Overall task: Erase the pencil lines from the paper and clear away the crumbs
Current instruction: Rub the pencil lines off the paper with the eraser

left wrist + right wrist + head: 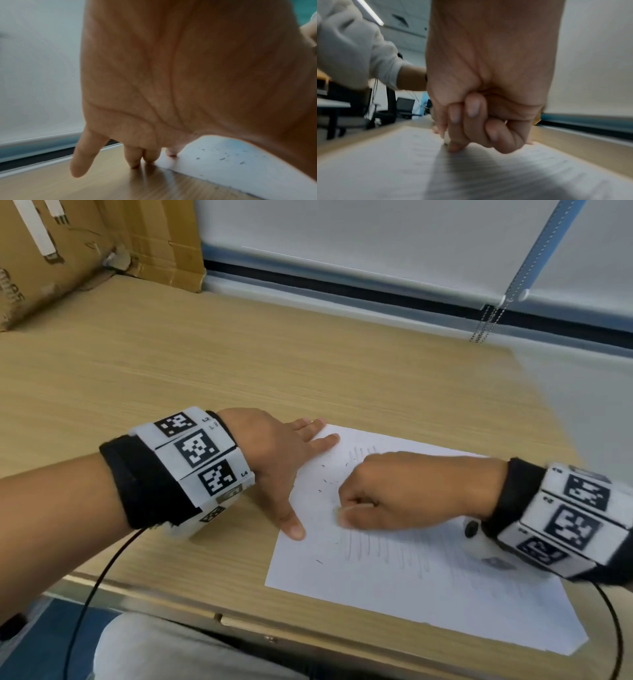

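Observation:
A white sheet of paper (pixel 428 587) lies on the wooden desk (pixel 205 364). Faint pencil lines (pixel 376 549) run across it, and dark eraser crumbs (pixel 325 474) are scattered near its left edge. My left hand (pixel 284 460) lies flat with spread fingers and presses on the sheet's left edge; in the left wrist view its fingertips (pixel 171 153) touch the paper (pixel 214 166) beside the crumbs (pixel 223 158). My right hand (pixel 346 508) is curled into a fist on the sheet. It pinches a small pale eraser (pixel 447 140) against the paper (pixel 393 162), and the fingers hide most of the eraser.
A cardboard box (pixel 68 251) stands at the back left of the desk. A window blind with a hanging bead chain (pixel 486 323) runs along the far side. The desk's front edge (pixel 171 601) is close to my lap, and a black cable (pixel 92 594) hangs from each wrist.

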Demonstrator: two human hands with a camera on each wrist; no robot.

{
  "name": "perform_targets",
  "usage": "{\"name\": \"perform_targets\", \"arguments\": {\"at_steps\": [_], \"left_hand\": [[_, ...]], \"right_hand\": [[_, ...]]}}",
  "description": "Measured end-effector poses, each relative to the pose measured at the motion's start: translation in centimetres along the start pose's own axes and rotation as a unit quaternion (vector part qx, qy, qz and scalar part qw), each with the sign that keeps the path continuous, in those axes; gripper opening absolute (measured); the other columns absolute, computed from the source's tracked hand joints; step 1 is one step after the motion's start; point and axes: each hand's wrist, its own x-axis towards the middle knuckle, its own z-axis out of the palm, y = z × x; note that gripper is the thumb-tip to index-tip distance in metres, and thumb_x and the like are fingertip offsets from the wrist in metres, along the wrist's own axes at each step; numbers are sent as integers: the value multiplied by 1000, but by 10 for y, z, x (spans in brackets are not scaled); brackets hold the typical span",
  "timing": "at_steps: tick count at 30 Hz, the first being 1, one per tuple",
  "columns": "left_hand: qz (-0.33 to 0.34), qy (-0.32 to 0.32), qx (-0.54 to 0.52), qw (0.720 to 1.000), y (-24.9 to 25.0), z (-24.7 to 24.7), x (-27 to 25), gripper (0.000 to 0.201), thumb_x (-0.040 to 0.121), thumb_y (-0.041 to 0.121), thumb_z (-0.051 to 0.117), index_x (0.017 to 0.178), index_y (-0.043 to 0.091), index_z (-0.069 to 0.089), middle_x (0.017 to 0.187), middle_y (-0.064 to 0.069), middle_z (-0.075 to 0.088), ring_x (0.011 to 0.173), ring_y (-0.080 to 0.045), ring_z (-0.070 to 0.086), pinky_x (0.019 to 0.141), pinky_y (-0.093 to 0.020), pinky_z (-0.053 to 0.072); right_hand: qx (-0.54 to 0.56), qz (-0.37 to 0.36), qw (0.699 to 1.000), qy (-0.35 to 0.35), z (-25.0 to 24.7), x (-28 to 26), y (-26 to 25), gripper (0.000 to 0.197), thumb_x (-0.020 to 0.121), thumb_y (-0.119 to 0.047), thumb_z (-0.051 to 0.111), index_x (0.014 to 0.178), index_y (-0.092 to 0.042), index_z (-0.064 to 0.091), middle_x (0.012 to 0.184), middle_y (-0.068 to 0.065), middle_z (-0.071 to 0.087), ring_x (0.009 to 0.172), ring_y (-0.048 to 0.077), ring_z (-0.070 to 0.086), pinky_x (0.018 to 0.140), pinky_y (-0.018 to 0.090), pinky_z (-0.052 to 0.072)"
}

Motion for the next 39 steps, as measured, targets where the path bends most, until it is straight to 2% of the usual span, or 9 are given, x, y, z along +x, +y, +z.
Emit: {"name": "perform_targets", "arguments": {"at_steps": [4,8,13,17,21,28,33,36,39], "left_hand": [[0,-2,1,1000,0,0,-1,146,55,77,73,144,35,-34,151,11,-41,144,-8,-24,118,-48,0],[-4,-2,1,1000,2,0,-1,145,57,76,74,145,34,-34,151,11,-41,144,-8,-24,118,-48,0],[-4,-2,-1,1000,1,-1,-1,146,56,75,75,145,34,-33,151,11,-41,145,-9,-24,118,-48,-1],[-5,-3,-3,1000,2,-1,0,145,56,75,75,145,35,-33,151,12,-40,145,-9,-24,118,-48,0],[-2,-3,-6,1000,-1,0,2,147,53,76,75,145,35,-34,151,13,-41,145,-8,-24,118,-50,1],[-6,-6,20,1000,4,0,1,146,57,76,72,143,31,-37,152,6,-40,146,-14,-23,117,-50,2],[-5,-9,13,1000,5,-3,-1,147,58,74,74,142,29,-38,153,5,-39,146,-15,-23,117,-49,-1],[-3,-11,-3,1000,2,-3,-3,148,57,72,77,144,31,-35,153,7,-39,145,-11,-24,118,-48,-2],[9,-4,-14,1000,2,-4,-4,143,61,73,74,147,28,-31,154,9,-37,145,-9,-24,118,-48,-4]], "right_hand": [[-3,-36,999,-36,9,-8,-14,42,97,-39,44,70,-8,51,58,3,49,51,17,38,53,28,35],[2,-2,1000,1,3,-5,0,42,97,-41,44,69,-10,51,58,3,50,50,17,39,55,34,40],[-3,-56,997,-46,13,-8,-21,41,97,-39,44,73,-8,53,63,4,54,54,18,42,57,33,39],[-2,-20,1000,-6,2,-3,-3,41,97,-38,46,69,-8,51,57,2,49,50,17,37,54,32,37],[-10,-48,997,-52,11,-9,-19,41,97,-39,45,70,-9,51,59,3,52,51,18,40,56,32,39],[13,28,999,45,-11,21,33,44,95,-36,50,63,-6,51,53,1,43,46,12,33,49,26,32],[51,64,995,48,-26,35,52,41,94,-33,55,60,-11,49,52,-4,41,44,7,32,51,22,32],[43,54,996,59,-15,27,49,42,95,-32,52,63,-4,52,55,1,44,48,11,34,52,26,34],[43,45,996,66,-5,15,47,43,96,-32,50,66,-1,53,56,2,44,49,12,34,49,22,31]]}}
